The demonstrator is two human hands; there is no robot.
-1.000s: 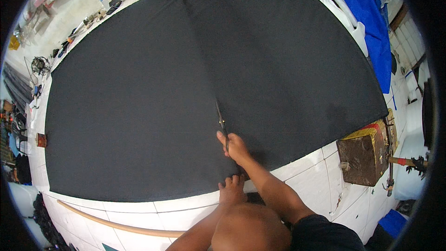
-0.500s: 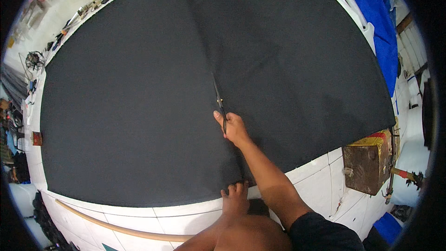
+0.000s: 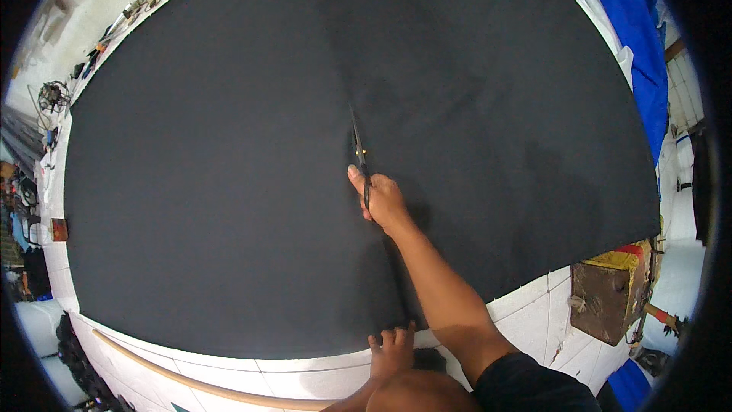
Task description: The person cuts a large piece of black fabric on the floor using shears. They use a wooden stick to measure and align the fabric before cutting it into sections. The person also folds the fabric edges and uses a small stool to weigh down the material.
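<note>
Right hand has a snug grip on the black scissors, sitting roughly mid-cloth, points aimed at the far side of the black cloth. Can't tell if the blades are parted or together. Left hand has its fingers on the near edge of that cloth; can't make out whether that grip is pinching or just pressing.

My main worry is drift. There's a soft crease running from the cloth's middle to its far edge, and if someone trusted it as a guide while it wandered, the blades would wander too. A dark line runs from near the right hand back to the cloth's near edge; could be a slit or a fold, can't say. If it's a fold, a second layer might get nicked.

Also, the only hold I see is at the near edge, so a push could ruck the fabric up in the middle. And the battered box off the cloth's near right corner could snag it if the whole sheet got tugged.
</note>
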